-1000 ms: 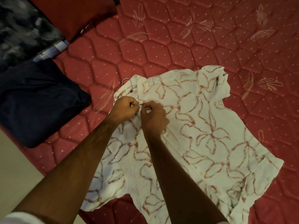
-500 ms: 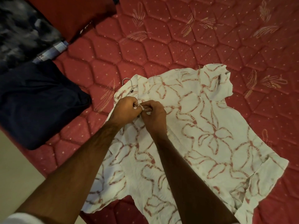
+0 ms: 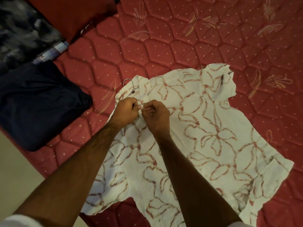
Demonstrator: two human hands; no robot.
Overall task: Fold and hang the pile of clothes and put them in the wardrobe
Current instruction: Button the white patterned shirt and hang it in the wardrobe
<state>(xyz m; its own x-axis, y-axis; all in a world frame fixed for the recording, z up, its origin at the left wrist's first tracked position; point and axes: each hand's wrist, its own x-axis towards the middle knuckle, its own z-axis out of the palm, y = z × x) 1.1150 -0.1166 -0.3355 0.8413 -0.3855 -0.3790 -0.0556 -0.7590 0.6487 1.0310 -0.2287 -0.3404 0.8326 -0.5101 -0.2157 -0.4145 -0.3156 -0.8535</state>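
Both hands pinch the shirt (image 3: 205,133) at its front edge just below the collar: the left hand (image 3: 125,112) has its fingers curled round a fold of the cloth, and the right hand (image 3: 155,116) has its fingers and thumb curled on the facing fold, the two hands touching or nearly so. What exactly sits between the fingertips is too small to tell. The shirt is white with a reddish flower pattern and lies spread flat on the mattress (image 3: 164,46), collar toward the upper left, one short sleeve reaching up to the right and the hem at the lower right. A wire hanger (image 3: 130,84) is inside the shirt; its hook pokes out of the collar and lies on the mattress just above the left hand. The mattress is red and quilted, with gold dots and leaf motifs. Well to the left of the shirt lies a folded dark navy garment (image 3: 37,104). Above that, in the upper left corner, a checked cloth (image 3: 52,52) shows beside a dark mottled fabric (image 3: 21,31) and a red pillow (image 3: 73,12).
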